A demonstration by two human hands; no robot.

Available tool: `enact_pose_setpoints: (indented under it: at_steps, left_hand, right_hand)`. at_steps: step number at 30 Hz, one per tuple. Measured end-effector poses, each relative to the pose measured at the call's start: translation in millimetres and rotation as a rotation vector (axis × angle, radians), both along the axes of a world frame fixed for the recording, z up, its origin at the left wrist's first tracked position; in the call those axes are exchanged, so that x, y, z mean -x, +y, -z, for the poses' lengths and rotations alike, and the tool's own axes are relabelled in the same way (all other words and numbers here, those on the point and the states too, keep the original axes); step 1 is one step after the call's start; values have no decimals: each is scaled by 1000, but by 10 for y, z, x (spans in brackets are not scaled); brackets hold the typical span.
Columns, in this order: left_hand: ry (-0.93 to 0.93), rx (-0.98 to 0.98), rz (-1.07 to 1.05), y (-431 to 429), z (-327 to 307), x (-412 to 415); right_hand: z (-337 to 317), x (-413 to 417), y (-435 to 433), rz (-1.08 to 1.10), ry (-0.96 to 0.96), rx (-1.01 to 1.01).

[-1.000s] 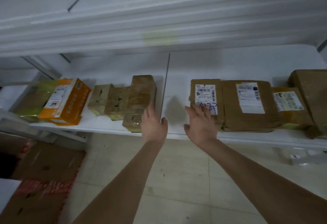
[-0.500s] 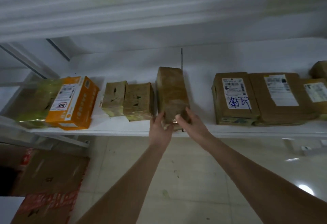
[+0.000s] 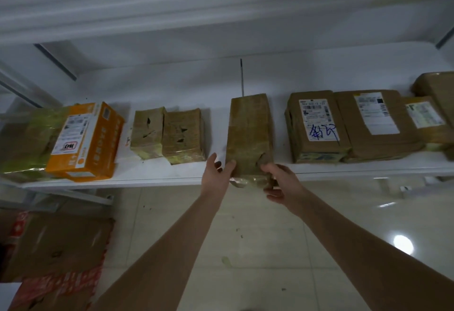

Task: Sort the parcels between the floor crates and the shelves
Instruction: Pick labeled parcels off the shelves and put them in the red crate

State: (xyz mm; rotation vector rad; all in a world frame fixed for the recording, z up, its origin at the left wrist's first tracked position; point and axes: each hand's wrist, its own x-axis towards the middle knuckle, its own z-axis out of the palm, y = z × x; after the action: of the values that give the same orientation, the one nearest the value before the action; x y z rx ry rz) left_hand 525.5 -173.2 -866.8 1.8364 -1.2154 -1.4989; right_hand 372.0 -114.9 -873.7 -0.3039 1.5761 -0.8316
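Note:
A long brown taped parcel (image 3: 249, 134) lies lengthwise on the white shelf (image 3: 157, 175), its near end jutting over the front edge. My left hand (image 3: 217, 173) grips its near left corner and my right hand (image 3: 278, 180) grips its near right corner. Two small taped parcels (image 3: 167, 134) sit to its left, beyond them an orange box (image 3: 88, 143) and a green-wrapped parcel (image 3: 27, 143). To the right lie a labelled brown parcel with blue writing (image 3: 317, 126) and a wider labelled parcel (image 3: 375, 124).
More brown parcels (image 3: 432, 114) crowd the shelf's right end. A higher shelf (image 3: 221, 11) overhangs the row. Flattened cardboard with red print (image 3: 54, 256) lies on the tiled floor (image 3: 245, 237) at lower left. A gap of bare shelf flanks the held parcel on both sides.
My hands moved from hovering open over the shelf to gripping the long parcel's near end; it now lies apart from the two small parcels, drawn toward the shelf edge.

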Motion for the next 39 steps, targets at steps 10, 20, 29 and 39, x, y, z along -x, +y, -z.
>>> enact_pose_setpoints:
  at_steps: [10, 20, 29, 39]
  left_hand:
    - [323, -86, -10, 174, -371, 25]
    - [346, 7, 169, 443, -964, 116]
    - [487, -186, 118, 447, -1326, 112]
    - [502, -148, 256, 601, -1441, 128]
  right_hand:
    - [-322, 258, 195, -247, 118, 250]
    - [-781, 557, 423, 73, -241, 35]
    - [-1157, 876, 592, -100, -337, 84]
    - [-1264, 951, 643, -153, -415, 138]
